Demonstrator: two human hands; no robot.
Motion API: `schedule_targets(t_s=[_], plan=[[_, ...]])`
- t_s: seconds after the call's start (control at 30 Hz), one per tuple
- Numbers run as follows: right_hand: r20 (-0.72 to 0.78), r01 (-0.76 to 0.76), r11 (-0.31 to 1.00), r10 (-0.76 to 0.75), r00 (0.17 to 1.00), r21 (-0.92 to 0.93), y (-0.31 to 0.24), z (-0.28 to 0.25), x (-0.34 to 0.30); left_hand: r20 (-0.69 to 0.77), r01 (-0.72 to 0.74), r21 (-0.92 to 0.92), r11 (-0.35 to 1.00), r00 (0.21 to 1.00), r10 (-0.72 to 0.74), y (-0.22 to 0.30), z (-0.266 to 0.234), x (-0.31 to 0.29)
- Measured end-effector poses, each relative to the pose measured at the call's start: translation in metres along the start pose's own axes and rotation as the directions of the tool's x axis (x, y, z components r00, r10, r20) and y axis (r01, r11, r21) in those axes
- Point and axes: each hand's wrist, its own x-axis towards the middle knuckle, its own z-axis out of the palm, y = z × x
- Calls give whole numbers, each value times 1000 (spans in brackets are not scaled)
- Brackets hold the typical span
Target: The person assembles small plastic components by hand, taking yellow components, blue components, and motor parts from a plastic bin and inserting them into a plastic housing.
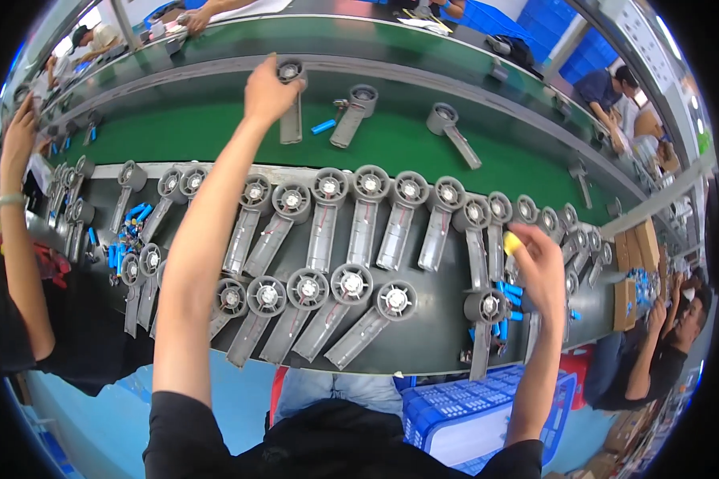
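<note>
Well, the left hand (270,94) is wrapped round the head of a grey fan (291,116) over the far belt (399,132), its forearm (202,239) hiding part of the near fan rows (365,231); right, above blue cells (506,292), the right hand (540,267) shows a yellow bit (511,243), pinched or worn I cannot tell

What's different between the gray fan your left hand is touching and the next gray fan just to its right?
The left hand is on the first fan; no hand touches the second fan. The first fan runs nearly straight up and down the picture; the second fan slants toward the lower left. Both are gray, each with a round end and a long end.
</note>
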Motion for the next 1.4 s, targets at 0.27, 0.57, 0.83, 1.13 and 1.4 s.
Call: schedule_targets(t_s=[0.27,0.57,0.83,1.13,1.4], plan=[[-329,-282,942,329,885,183,103,-40,-167,115,-238,-329,914,950,289,164,-110,-201],[-482,-98,930,-91,872,-354,91,-41,-134,282,-139,-372,918,925,255,209,-48,-390],[-68,34,738,-108,992,-674,103,-13,-50,212,-205,-329,922,935,284,199,-6,-401],[-72,46,613,-167,983,-789,92,-17,-44,198,-191,-337,922,943,268,199,-3,-402],[-178,199,909,-141,974,367,48,-47,-79,228,-188,-353,916,933,279,196,-14,-398]])
